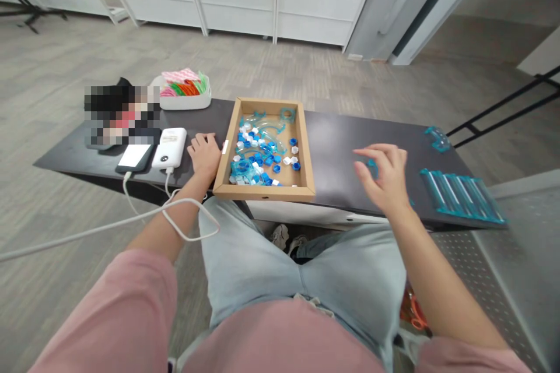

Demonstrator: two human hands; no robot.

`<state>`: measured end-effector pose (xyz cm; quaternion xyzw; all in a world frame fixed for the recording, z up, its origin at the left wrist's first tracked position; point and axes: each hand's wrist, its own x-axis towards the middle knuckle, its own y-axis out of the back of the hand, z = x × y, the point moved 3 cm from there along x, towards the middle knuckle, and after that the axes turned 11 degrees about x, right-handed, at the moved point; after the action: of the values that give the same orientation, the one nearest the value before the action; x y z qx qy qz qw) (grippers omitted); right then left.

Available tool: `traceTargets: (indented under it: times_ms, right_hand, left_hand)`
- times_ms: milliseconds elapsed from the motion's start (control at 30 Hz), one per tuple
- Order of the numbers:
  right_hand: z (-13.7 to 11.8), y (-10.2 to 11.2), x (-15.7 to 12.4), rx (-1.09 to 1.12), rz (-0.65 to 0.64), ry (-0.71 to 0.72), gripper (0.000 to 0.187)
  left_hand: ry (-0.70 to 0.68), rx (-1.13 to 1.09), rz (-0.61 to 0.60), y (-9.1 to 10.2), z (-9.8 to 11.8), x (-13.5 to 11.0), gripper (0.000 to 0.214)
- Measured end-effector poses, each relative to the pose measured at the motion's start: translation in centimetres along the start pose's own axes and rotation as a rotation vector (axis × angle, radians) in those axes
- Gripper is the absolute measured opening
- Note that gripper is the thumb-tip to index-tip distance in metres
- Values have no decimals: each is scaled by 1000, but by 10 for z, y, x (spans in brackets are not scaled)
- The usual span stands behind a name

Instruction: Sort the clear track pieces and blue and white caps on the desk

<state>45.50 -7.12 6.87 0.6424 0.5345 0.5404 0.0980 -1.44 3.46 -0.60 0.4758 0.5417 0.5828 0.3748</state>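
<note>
My left hand (205,153) lies flat on the dark table (332,145), fingers together, just left of a cardboard tray (306,154). The tray holds several clear blue curved plastic pieces and small blue and white hexagonal pieces (262,154). Over the table, to the right of the tray, my right hand (384,178) is raised with its fingers curled around a small blue plastic piece (373,168). A flat blue assembly of ribbed strips (459,195) lies at the table's right end, and another blue piece (437,138) sits behind it.
Left of my left hand are a white power bank (170,148) and a phone (135,157), both with white cables hanging off the front edge. A white container of coloured items (186,90) stands at the back left. A perforated metal surface (516,256) is at the right.
</note>
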Motion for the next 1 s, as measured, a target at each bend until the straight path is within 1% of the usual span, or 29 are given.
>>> traceTargets:
  times_ms: [67,100,167,200,267,333,400,467,600,667,767,867,1000]
  right_hand:
    - [-43,-38,42,52,-153,96,36]
    - [-60,-60,61,65,-266,124,35]
    - [-82,-103,89,46,-459,171,35]
    - [-88,-122,100,14,-521,177,37]
    - [-91,-156,111,-63,-633,140,47]
    - [-88,-177,113,-114,-706,87,50]
    - [-85,-186,110,-117,-726,54,44]
    - [-84,-186,107,-88,-700,35,42]
    - [-84,-178,106,-30,-613,-35,42]
    - [-81,-176,107,21,-557,-69,38]
    - [-75,-179,107,123,-465,-90,29]
    - [-68,-183,106,195,-402,-109,20]
    - [-62,-185,106,313,-343,-146,21]
  left_hand:
    - [-2,-2,2,2,1,-1,53]
    - [-2,-2,4,2,1,-1,53]
    - [7,-7,12,3,2,-1,53]
    - [15,-12,16,3,2,-1,53]
    - [32,-26,21,3,2,-1,53]
    - [42,-40,24,2,3,-1,53]
    - [44,-45,31,2,3,-1,52]
    - [41,-42,41,3,4,-1,52]
    - [34,-22,41,4,4,-2,55]
    - [36,-18,41,4,4,-3,55]
    - [38,-12,40,4,4,-3,54]
    - [35,2,26,6,4,-4,53]
    - [40,1,-2,10,5,-5,52]
